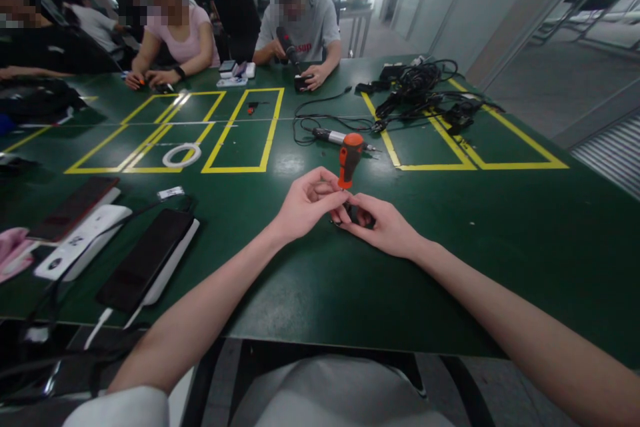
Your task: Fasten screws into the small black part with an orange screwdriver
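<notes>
A screwdriver [351,159] with an orange and black handle stands nearly upright, its handle on top and its tip hidden among my fingers. My left hand [316,203] is closed around the short shaft just below the handle, thumb and fingertips pressed together. My right hand [386,223] is closed on a small black part [356,215] under the screwdriver, low over the green table [300,293]. The fingertips of both hands meet there, and most of the part is covered, so its kind cannot be made out.
Beyond my hands lies a corded electric screwdriver [330,136], with tangled black cables [420,90] behind it. A white tape ring [181,155], phones [147,257] and a white power strip [83,240] are on the left. Two people work across the table, one holding a dark power tool [287,47].
</notes>
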The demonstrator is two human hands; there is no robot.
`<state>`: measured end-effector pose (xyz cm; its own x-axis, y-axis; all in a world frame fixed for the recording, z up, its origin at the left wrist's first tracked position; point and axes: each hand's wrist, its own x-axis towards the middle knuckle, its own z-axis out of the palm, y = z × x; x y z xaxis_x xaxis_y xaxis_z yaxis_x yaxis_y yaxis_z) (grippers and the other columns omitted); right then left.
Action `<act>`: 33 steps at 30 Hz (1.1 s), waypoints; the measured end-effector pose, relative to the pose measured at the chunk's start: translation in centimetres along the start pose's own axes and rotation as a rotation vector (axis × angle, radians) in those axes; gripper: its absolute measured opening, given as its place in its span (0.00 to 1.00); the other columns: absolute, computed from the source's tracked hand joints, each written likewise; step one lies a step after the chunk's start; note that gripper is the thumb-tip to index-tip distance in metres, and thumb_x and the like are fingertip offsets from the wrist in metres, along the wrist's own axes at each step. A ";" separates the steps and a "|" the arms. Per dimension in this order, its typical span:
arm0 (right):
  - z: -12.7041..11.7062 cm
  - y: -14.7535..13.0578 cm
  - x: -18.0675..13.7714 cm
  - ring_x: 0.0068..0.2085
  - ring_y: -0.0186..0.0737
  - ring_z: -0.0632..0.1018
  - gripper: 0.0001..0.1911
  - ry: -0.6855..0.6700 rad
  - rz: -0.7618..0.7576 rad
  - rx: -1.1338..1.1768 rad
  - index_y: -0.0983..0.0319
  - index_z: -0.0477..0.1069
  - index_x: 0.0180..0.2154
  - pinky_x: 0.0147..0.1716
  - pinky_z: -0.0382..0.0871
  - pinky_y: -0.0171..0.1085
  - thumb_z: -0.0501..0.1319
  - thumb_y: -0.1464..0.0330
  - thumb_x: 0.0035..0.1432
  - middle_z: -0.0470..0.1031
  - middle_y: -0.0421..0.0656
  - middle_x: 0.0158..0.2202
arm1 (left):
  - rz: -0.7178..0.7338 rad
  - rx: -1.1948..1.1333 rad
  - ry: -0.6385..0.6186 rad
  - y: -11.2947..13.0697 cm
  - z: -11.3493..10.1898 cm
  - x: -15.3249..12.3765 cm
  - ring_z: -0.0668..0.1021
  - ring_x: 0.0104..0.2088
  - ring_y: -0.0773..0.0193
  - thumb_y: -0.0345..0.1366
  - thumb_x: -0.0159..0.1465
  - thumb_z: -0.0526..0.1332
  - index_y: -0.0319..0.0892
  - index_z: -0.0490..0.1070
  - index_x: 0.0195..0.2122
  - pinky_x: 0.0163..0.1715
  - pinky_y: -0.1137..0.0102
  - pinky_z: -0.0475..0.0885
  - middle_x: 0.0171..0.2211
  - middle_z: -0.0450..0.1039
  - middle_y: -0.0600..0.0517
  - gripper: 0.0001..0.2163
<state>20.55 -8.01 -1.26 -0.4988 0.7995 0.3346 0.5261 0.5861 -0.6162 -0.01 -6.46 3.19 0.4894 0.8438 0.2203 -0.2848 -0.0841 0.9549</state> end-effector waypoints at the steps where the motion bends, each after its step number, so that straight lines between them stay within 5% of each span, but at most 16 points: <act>1: 0.0 0.0 0.0 0.27 0.35 0.70 0.11 0.003 0.001 0.006 0.60 0.71 0.47 0.28 0.63 0.36 0.64 0.62 0.66 0.68 0.37 0.30 | 0.001 -0.005 0.007 0.0 -0.1 0.0 0.82 0.23 0.67 0.47 0.59 0.75 0.41 0.64 0.37 0.24 0.75 0.76 0.31 0.83 0.51 0.21; 7: 0.0 0.1 0.0 0.27 0.35 0.71 0.11 0.006 0.009 0.000 0.61 0.71 0.46 0.28 0.64 0.36 0.65 0.63 0.65 0.69 0.37 0.29 | -0.014 0.076 0.063 0.2 -0.2 0.1 0.82 0.24 0.67 0.46 0.56 0.76 0.38 0.73 0.37 0.26 0.74 0.76 0.30 0.83 0.49 0.19; 15: 0.0 0.1 0.0 0.27 0.35 0.70 0.11 0.009 -0.017 -0.008 0.59 0.72 0.48 0.27 0.62 0.35 0.64 0.64 0.65 0.69 0.38 0.30 | -0.021 0.061 0.067 0.1 -0.1 0.0 0.80 0.21 0.69 0.43 0.55 0.77 0.42 0.64 0.35 0.22 0.76 0.73 0.26 0.80 0.55 0.22; 20: 0.1 0.2 0.0 0.26 0.36 0.70 0.18 0.007 -0.015 0.008 0.59 0.70 0.55 0.28 0.64 0.35 0.65 0.64 0.65 0.68 0.36 0.29 | 0.011 0.060 -0.004 0.3 -0.5 0.0 0.82 0.24 0.66 0.46 0.60 0.72 0.39 0.73 0.38 0.26 0.74 0.76 0.27 0.81 0.51 0.16; 24: 0.0 0.1 0.0 0.26 0.35 0.71 0.15 -0.009 0.018 0.022 0.61 0.71 0.50 0.28 0.64 0.36 0.65 0.63 0.65 0.68 0.36 0.29 | 0.009 0.116 0.003 0.3 -0.5 0.1 0.82 0.25 0.66 0.49 0.62 0.71 0.37 0.77 0.35 0.26 0.72 0.76 0.31 0.83 0.47 0.17; 33: 0.0 -0.2 0.1 0.27 0.36 0.70 0.11 0.003 -0.009 0.011 0.59 0.73 0.48 0.28 0.64 0.35 0.64 0.63 0.66 0.70 0.38 0.31 | -0.030 0.050 0.051 -0.2 -0.3 0.1 0.81 0.21 0.68 0.46 0.56 0.77 0.41 0.66 0.36 0.24 0.76 0.74 0.26 0.80 0.55 0.22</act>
<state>20.41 -8.03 -1.06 -0.5014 0.7944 0.3428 0.5134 0.5921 -0.6211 -0.16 -6.15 2.92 0.4541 0.8721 0.1825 -0.2290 -0.0837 0.9698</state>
